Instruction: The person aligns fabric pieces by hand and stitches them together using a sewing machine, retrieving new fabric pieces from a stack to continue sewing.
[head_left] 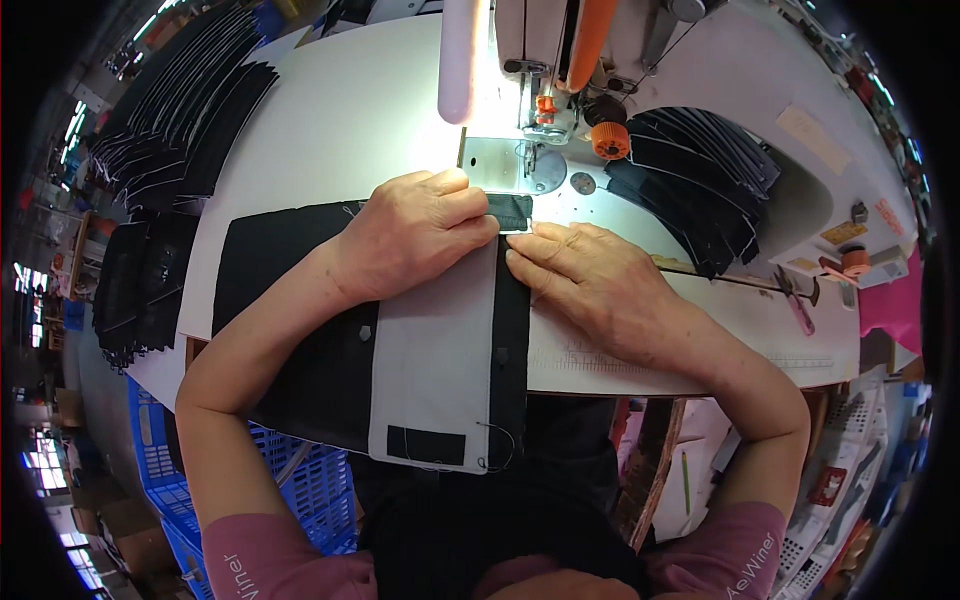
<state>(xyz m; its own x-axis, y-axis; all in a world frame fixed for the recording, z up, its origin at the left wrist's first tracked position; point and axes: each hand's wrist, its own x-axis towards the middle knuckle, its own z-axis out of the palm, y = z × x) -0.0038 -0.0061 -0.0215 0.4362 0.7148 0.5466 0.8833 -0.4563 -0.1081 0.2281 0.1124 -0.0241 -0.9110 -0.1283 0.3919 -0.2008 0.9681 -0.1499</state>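
A black fabric panel [290, 260] with a pale grey strip [435, 350] sewn down it lies over the front edge of the sewing table. Its far end is folded over just in front of the sewing machine's needle plate [490, 160]. My left hand [420, 235] is closed, its curled fingers gripping the folded end from the left. From the right, my right hand [595, 285] pinches the corner of the same fold with thumb and fingertips. The presser foot [530, 150] stands behind the fold, apart from it. Loose threads hang at the strip's near end.
Stacks of black fabric pieces [180, 110] stand at the far left, and another stack [690, 180] lies under the machine arm. Small pink-handled snips [797, 305] rest on the table's right side. A blue plastic crate [310, 480] sits below the table's left edge.
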